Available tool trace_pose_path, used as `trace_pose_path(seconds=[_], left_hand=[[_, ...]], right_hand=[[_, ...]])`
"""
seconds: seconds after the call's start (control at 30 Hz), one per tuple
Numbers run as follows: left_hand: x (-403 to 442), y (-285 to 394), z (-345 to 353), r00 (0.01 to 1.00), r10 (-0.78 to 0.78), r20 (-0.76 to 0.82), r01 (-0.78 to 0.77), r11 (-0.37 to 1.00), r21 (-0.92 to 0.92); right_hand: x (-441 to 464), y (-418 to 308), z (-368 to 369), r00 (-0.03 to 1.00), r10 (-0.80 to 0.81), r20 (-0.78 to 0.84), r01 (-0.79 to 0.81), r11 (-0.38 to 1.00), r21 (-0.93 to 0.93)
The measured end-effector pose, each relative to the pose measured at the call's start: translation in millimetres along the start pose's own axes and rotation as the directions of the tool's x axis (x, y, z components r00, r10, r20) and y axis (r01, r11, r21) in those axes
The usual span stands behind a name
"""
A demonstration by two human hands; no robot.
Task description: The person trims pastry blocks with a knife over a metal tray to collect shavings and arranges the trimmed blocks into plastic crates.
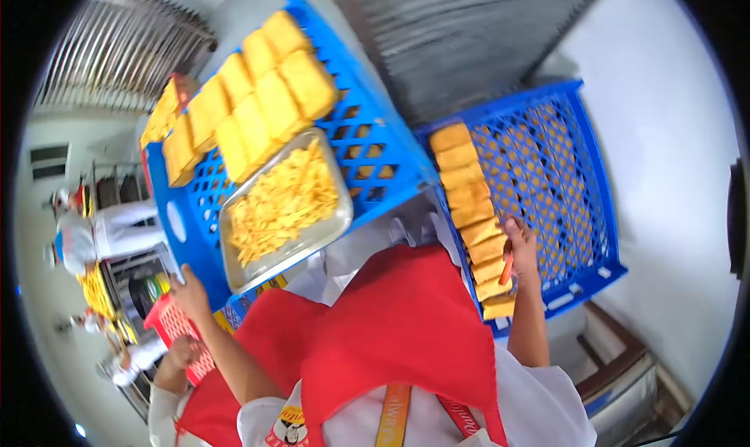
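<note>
My right hand (522,248) is over the right blue crate (608,212), closed around a slim orange handle (507,269); the rest of that tool is hidden. Its fingertips are beside a row of golden-brown bread loaves (466,194) along the crate's left side. My left hand (189,292) is at the near left edge of the other blue crate (383,146), fingers mostly stretched out, with nothing visible in them. Yellow bread blocks (269,107) fill the far part of this crate. Nearer me, a metal tray (341,216) in it holds a heap of thin yellow strips (285,201).
Beside my left arm, a co-worker's hand (183,353) is close to a red plastic basket (169,322). Other people in white (129,227) work farther left. A grey corrugated shutter (469,33) stands beyond the crates, and a white wall (664,134) is at right.
</note>
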State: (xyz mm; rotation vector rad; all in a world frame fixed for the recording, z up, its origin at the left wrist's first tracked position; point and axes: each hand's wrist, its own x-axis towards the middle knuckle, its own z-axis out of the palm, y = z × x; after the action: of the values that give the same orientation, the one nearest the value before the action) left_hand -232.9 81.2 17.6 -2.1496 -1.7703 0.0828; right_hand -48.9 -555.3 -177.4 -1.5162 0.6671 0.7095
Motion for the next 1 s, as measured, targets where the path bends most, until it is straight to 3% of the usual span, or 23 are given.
trace_pose_path(seconds=[0.07, 0.1, 0.13, 0.17, 0.2, 0.23, 0.27, 0.3, 0.33, 0.4, 0.43, 0.5, 0.57, 0.6, 0.73, 0.87, 0.93, 1.0], left_hand=[[-5.9, -8.3, 10.7, 0.992, -0.084, 0.094, 0.081, 0.996, 0.031], [-6.6, -9.5, 9.7, 0.998, -0.019, 0.067, 0.023, 0.998, -0.063], [-12.4, -6.7, 8.9, 0.999, 0.045, 0.032, -0.039, 0.988, -0.151], [-20.4, -1.1, -2.1, 1.000, -0.008, 0.029, 0.012, 0.987, -0.159], [-28.4, 6.5, -22.1, 0.993, -0.001, 0.121, 0.018, 0.990, -0.140], [-31.3, 5.5, -31.7, 0.976, 0.011, 0.215, 0.016, 0.992, -0.123], [-30.9, -4.2, -26.1, 0.976, -0.031, 0.214, 0.059, 0.990, -0.129], [-32.2, -14.6, -16.5, 0.974, 0.004, 0.227, 0.053, 0.968, -0.246], [-36.5, -19.2, -13.1, 0.971, 0.041, 0.236, 0.047, 0.933, -0.356], [-41.4, -8.6, -9.6, 0.985, -0.016, 0.169, 0.068, 0.951, -0.303], [-41.9, -1.8, -14.2, 0.986, -0.048, 0.161, 0.092, 0.955, -0.281], [-44.6, -1.5, -11.1, 0.984, -0.095, 0.154, 0.132, 0.958, -0.256], [-46.7, -3.8, 2.8, 0.996, -0.083, -0.027, 0.071, 0.955, -0.289], [-46.2, -3.7, 2.5, 0.996, -0.085, -0.023, 0.075, 0.955, -0.287], [-46.2, 0.7, -7.4, 0.992, -0.079, 0.101, 0.105, 0.953, -0.286], [-34.7, -12.8, 14.6, 0.982, -0.041, 0.183, 0.087, 0.964, -0.252], [0.3, -6.6, 22.8, 0.977, 0.166, 0.132, -0.136, 0.968, -0.210], [70.2, 29.2, 19.4, 0.840, 0.536, 0.082, -0.529, 0.844, -0.090]], right_hand=[[-8.4, -89.4, 48.2, 0.913, -0.252, 0.320, 0.249, 0.967, 0.049], [-6.0, -114.8, 73.6, 0.893, -0.266, 0.363, 0.269, 0.962, 0.041], [-3.6, -135.9, 98.7, 0.721, -0.556, 0.414, 0.647, 0.754, -0.115], [-6.4, -152.5, 121.0, 0.570, -0.660, 0.489, 0.804, 0.572, -0.166], [-9.1, -169.1, 143.2, 0.398, -0.739, 0.544, 0.916, 0.354, -0.189], [-18.9, -177.3, 160.5, 0.517, -0.687, 0.510, 0.856, 0.420, -0.302], [-25.8, -180.7, 173.6, 0.627, -0.631, 0.457, 0.778, 0.474, -0.413], [-19.2, -170.2, 175.6, 0.659, -0.614, 0.433, 0.746, 0.466, -0.475], [-17.6, -167.5, 180.3, 0.639, -0.611, 0.468, 0.766, 0.446, -0.463], [-16.6, -159.8, 186.5, 0.651, -0.672, 0.354, 0.751, 0.500, -0.432], [-11.9, -152.0, 185.3, 0.644, -0.666, 0.378, 0.759, 0.491, -0.429], [-4.7, -143.7, 184.1, 0.552, -0.757, 0.348, 0.809, 0.386, -0.443], [-12.0, -146.0, 189.1, 0.597, -0.728, 0.337, 0.787, 0.447, -0.426], [-17.4, -147.0, 190.1, 0.650, -0.695, 0.306, 0.749, 0.517, -0.415], [1.8, -131.2, 184.6, 0.551, -0.774, 0.312, 0.818, 0.427, -0.385], [-4.1, -134.8, 183.6, 0.547, -0.773, 0.323, 0.796, 0.360, -0.487], [1.1, -132.9, 182.8, 0.525, -0.794, 0.307, 0.821, 0.376, -0.430], [0.8, -132.7, 181.2, 0.517, -0.800, 0.304, 0.818, 0.357, -0.451]])
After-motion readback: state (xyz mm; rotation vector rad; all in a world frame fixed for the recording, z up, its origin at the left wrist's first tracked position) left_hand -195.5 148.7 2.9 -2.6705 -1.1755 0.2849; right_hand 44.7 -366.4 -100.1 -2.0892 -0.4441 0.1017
